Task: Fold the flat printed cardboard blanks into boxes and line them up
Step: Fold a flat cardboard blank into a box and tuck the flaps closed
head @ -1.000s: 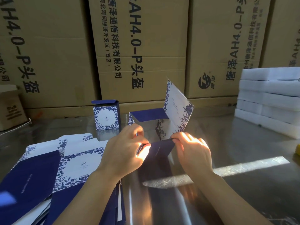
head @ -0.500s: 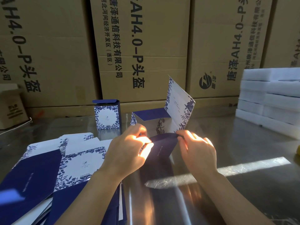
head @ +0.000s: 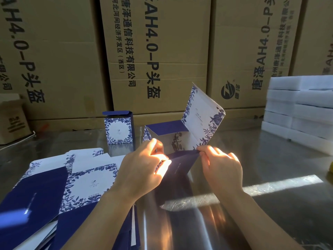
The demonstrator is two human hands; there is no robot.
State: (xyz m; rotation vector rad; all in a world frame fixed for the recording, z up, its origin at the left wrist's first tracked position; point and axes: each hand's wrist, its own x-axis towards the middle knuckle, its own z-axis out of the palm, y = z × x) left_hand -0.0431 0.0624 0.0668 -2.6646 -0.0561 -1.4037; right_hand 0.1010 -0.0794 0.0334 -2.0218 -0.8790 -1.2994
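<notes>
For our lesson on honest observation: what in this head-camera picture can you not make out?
Head view:
Flat blanks stack: count unknown, cut off by left and bottom edges.
Print on half-folded box: too small.
Left hand: fingertips hidden by its own knuckles and glare.
Yellow thing: cut off by right edge.

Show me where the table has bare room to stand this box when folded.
Bare tabletop lies right of the right hand gripping the half-folded box, up to the white foam stack; also left of the finished box. Crowded: near left, under the flat blanks.
</notes>
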